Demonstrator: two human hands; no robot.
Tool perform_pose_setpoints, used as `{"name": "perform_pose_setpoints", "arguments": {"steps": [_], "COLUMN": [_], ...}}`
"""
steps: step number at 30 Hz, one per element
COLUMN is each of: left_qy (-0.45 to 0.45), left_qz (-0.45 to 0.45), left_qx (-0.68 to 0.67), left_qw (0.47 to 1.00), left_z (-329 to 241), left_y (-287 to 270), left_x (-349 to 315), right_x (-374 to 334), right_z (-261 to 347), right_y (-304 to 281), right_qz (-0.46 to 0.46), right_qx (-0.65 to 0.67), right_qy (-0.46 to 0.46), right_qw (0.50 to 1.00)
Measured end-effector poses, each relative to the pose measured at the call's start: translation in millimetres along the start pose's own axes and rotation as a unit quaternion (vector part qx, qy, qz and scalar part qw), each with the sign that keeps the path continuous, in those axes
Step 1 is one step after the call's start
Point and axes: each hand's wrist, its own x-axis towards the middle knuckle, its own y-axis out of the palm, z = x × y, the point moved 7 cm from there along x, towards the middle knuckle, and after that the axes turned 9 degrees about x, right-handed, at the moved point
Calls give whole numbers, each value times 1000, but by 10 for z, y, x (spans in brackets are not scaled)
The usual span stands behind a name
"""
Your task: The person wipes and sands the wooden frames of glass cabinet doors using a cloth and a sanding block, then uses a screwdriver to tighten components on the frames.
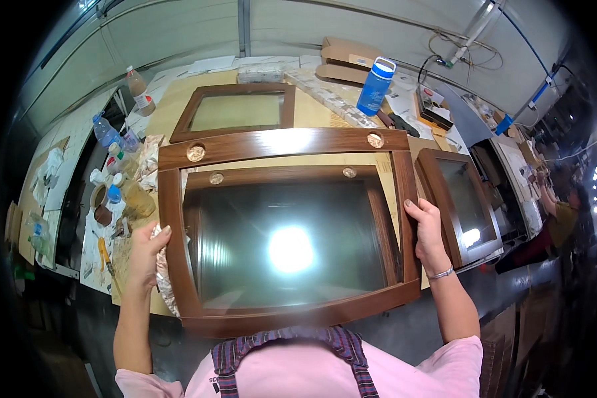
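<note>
The brown wooden frame (272,142) is between the person's two hands, in front of the pink shirt (282,371) and above the near part of the desk (93,262). The left hand (144,252) pinches its left side and the right hand (430,235) its right side, thumbs toward the camera, other fingers mostly hidden. Another glazed frame (278,174) shows through its opening.

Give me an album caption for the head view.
Left hand and right hand hold a brown frame, blue bottle standing beyond.
</note>
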Motion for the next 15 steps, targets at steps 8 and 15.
{"name": "perform_pose_setpoints", "arguments": {"steps": [8,15], "left_qy": [58,-7], "left_qz": [15,41], "left_qx": [68,40], "left_qw": [996,998], "left_z": [-587,-196], "left_y": [-100,-132], "left_x": [133,334], "right_x": [60,-71], "right_z": [227,103], "right_y": [207,218], "right_qz": [-7,13], "right_qx": [62,50], "right_qy": [-39,-18], "right_qw": [997,998]}}
